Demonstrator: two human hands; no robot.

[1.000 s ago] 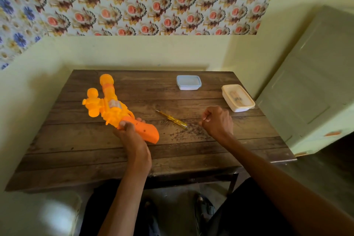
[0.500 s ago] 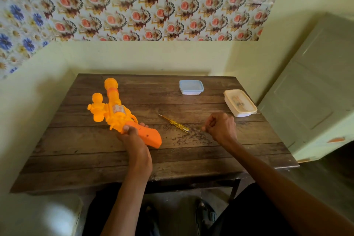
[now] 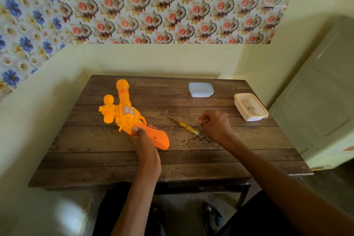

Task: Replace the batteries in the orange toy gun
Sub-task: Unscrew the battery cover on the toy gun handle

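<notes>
The orange toy gun (image 3: 124, 109) lies on the wooden table (image 3: 191, 161), barrel pointing to the far left and grip toward me. My left hand (image 3: 145, 145) grips it where the grip meets the body. A yellow screwdriver (image 3: 183, 125) lies on the table between my hands, with no hand touching it. Just right of the screwdriver's handle, my right hand (image 3: 216, 124) rests with fingers curled into a loose fist. Whether it pinches something small is hidden by the fingers.
A small blue-lidded box (image 3: 200, 89) stands at the back of the table. A white lidded box (image 3: 251, 106) with small items inside sits at the right edge. A pale green cabinet (image 3: 316, 101) stands close on the right, and walls close off the back and left.
My view has tilted up a little, so the table sits lower in the picture. Both hands and the toy gun stay almost where they were.
</notes>
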